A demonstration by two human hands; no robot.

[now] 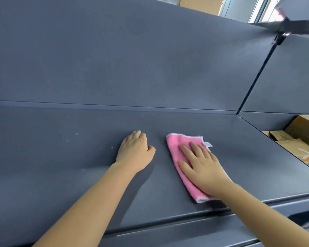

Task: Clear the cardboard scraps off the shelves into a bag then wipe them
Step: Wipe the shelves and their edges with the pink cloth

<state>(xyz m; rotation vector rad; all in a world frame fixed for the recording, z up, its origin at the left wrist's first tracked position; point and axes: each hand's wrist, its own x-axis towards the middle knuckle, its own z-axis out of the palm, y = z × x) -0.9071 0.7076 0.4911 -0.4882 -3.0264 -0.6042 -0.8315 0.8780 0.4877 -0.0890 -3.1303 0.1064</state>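
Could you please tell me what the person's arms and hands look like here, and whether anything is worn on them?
Both forearms are bare up to the frame edge, with no sleeves showing. The left hand and right hand wear no gloves, rings, watch or bracelet that can be seen.

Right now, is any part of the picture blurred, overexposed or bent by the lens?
Head view: the hands and pink cloth are sharp; the bracket at top right is smeared; the window behind it is blown out; the shelf edges bend slightly from the wide lens.
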